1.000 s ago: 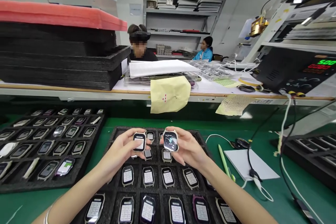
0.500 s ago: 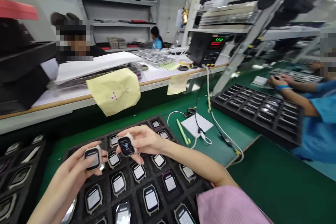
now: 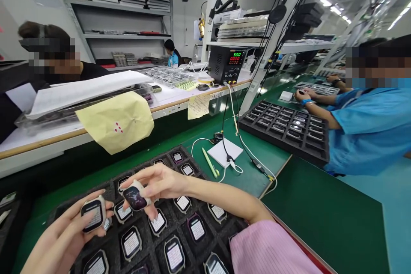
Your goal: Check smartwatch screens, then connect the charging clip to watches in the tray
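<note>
Two watches, one in each hand, over a black foam tray (image 3: 209, 236) of more watches.
The left hand (image 3: 66, 229) has its fingers curled closed around a pale-screened watch (image 3: 92, 214); the right hand (image 3: 165, 182) pinches a dark-screened watch (image 3: 135, 197) by its edges, just beside the first. Beyond, on the green surface (image 3: 253, 197), a light-green pen (image 3: 209, 162) lies near a white pad (image 3: 220, 150); farther off sit a co-worker in blue (image 3: 369, 120) and a lit power supply (image 3: 221, 70).

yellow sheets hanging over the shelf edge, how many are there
2: the larger yellow sheet on the left, and the smaller yellow sheet to its right, below and left of the black power supply. None looks hidden within this view.
</note>
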{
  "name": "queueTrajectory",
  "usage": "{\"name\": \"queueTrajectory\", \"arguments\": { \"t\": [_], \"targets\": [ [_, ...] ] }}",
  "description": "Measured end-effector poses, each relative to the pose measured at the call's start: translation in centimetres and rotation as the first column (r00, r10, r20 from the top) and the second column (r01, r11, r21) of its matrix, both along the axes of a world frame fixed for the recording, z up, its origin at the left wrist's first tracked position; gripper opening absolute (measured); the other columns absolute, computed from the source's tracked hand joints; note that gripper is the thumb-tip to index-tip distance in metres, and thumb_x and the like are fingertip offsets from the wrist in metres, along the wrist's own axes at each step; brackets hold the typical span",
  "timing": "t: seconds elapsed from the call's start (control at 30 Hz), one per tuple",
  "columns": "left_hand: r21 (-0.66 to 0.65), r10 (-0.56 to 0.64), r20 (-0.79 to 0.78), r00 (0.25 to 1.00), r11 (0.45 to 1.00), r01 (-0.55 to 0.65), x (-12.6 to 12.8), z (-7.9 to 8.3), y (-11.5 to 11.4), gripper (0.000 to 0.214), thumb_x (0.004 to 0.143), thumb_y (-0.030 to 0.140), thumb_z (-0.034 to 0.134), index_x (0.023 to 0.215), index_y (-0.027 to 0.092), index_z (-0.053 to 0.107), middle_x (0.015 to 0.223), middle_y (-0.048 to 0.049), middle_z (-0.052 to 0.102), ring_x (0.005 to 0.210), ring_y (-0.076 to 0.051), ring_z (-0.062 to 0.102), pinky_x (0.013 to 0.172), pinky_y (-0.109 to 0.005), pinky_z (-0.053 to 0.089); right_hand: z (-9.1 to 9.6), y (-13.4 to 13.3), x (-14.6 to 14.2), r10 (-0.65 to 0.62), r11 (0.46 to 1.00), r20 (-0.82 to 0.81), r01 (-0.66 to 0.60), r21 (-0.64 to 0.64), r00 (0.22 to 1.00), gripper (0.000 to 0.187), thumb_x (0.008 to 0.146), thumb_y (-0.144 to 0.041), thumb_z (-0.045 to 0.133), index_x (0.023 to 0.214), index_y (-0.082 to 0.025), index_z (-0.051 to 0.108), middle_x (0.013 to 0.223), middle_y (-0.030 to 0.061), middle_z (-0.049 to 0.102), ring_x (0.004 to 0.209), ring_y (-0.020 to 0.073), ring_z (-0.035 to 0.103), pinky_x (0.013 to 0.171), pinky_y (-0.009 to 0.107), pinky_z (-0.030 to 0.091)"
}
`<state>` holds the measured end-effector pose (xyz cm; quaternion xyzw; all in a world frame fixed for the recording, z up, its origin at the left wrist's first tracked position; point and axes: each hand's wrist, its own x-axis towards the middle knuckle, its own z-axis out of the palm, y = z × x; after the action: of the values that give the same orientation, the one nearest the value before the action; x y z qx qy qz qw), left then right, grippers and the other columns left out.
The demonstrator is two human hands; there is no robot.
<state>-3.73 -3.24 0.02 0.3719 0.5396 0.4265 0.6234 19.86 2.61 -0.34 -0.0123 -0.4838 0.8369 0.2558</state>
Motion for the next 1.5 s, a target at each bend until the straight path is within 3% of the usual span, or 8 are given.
{"name": "queueTrajectory", "arguments": {
  "t": [0.17, 0.33, 0.6, 0.77, 0.93, 1.13, 1.27, 1.5],
  "targets": [
    [-0.019, -0.005, -0.023, 1.000, 1.000, 0.004, 0.2, 0.4, -0.2, 0.058, 0.073, 0.051, 0.069, 0.123, 0.027, 0.055, 0.119, -0.0034, 0.064, 0.112, -0.029, 0.058, 0.066, -0.023, 0.058, 0.0, 0.1, 0.0, -0.026, 1.000, 0.021, 0.026, -0.011, 0.999, 0.057, 0.076, -0.028, 0.079, 0.124, -0.009, 0.057, 0.098, 0.0124, 0.066, 0.064, 0.0168, 0.066, 0.059, 0.025, 0.052],
    [0.041, 0.026, -0.017, 1.000, 0.999, -0.025, 0.5, 0.1, 0.0, 0.055, 0.070, 0.048, 0.073, 0.117, 0.023, 0.060, 0.109, -0.0069, 0.068, 0.107, -0.031, 0.060, 0.061, -0.025, 0.056, -0.1, 0.3, 0.2, -0.092, 0.996, 0.022, 0.092, 0.001, 0.996, 0.053, 0.078, -0.029, 0.077, 0.124, -0.011, 0.057, 0.102, 0.0129, 0.066, 0.056, 0.0136, 0.064, 0.054, 0.024, 0.052],
    [0.105, 0.006, 0.087, 0.996, 0.994, -0.015, 1.1, 1.1, -0.1, 0.047, 0.073, 0.031, 0.071, 0.116, 0.016, 0.058, 0.102, -0.0111, 0.068, 0.102, -0.029, 0.061, 0.068, -0.030, 0.055, -0.3, 0.5, -0.4, -0.190, 0.981, 0.052, 0.191, -0.013, 0.980, 0.046, 0.079, -0.030, 0.075, 0.119, -0.015, 0.059, 0.098, 0.0121, 0.069, 0.050, 0.0135, 0.063, 0.043, 0.022, 0.050],
    [0.133, -0.084, 0.192, 0.978, 0.989, 0.059, 0.9, 1.8, -0.3, 0.040, 0.076, 0.024, 0.067, 0.115, 0.016, 0.058, 0.102, -0.0116, 0.068, 0.103, -0.028, 0.060, 0.079, -0.037, 0.054, 0.3, 0.5, -0.6, -0.253, 0.967, 0.149, 0.253, 0.017, 0.956, 0.053, 0.079, -0.032, 0.074, 0.126, -0.016, 0.054, 0.101, 0.0130, 0.068, 0.053, 0.0158, 0.065, 0.046, 0.025, 0.053],
    [0.163, -0.119, 0.242, 0.963, 0.983, 0.080, 0.4, 1.5, -0.1, 0.039, 0.075, 0.016, 0.063, 0.114, 0.015, 0.058, 0.104, -0.0125, 0.067, 0.107, -0.031, 0.059, 0.082, -0.040, 0.053, 0.3, 0.4, -1.3, -0.279, 0.959, 0.232, 0.281, 0.025, 0.932, 0.048, 0.085, -0.033, 0.066, 0.126, -0.014, 0.051, 0.092, 0.0119, 0.068, 0.056, 0.0173, 0.065, 0.047, 0.026, 0.051],
    [0.176, -0.078, 0.224, 0.971, 0.984, 0.039, 0.0, 1.0, 0.2, 0.041, 0.075, 0.011, 0.056, 0.116, 0.013, 0.053, 0.105, -0.0130, 0.066, 0.105, -0.029, 0.060, 0.084, -0.043, 0.053, -0.4, 0.0, -2.1, -0.355, 0.933, 0.327, 0.353, 0.067, 0.876, 0.033, 0.088, -0.030, 0.060, 0.116, -0.016, 0.053, 0.078, 0.0055, 0.066, 0.049, 0.0148, 0.061, 0.043, 0.024, 0.047],
    [0.186, -0.086, 0.191, 0.978, 0.981, 0.050, 0.1, 0.6, 0.3, 0.040, 0.078, 0.013, 0.053, 0.117, 0.014, 0.052, 0.107, -0.0117, 0.066, 0.105, -0.029, 0.060, 0.083, -0.043, 0.054, -0.6, -0.2, -2.3, -0.393, 0.918, 0.369, 0.382, 0.106, 0.842, 0.040, 0.086, -0.030, 0.058, 0.122, -0.016, 0.051, 0.086, 0.0084, 0.066, 0.053, 0.0178, 0.065, 0.043, 0.025, 0.048],
    [0.197, -0.097, 0.167, 0.981, 0.978, 0.063, 0.1, 0.1, 0.5, 0.043, 0.078, 0.014, 0.053, 0.121, 0.015, 0.051, 0.105, -0.0116, 0.066, 0.104, -0.029, 0.061, 0.080, -0.040, 0.053, -1.2, -0.4, -2.4, -0.429, 0.903, 0.364, 0.385, 0.191, 0.827, 0.045, 0.087, -0.030, 0.059, 0.130, -0.017, 0.051, 0.068, 0.0029, 0.063, 0.056, 0.0217, 0.067, 0.044, 0.028, 0.051]
  ]
}}
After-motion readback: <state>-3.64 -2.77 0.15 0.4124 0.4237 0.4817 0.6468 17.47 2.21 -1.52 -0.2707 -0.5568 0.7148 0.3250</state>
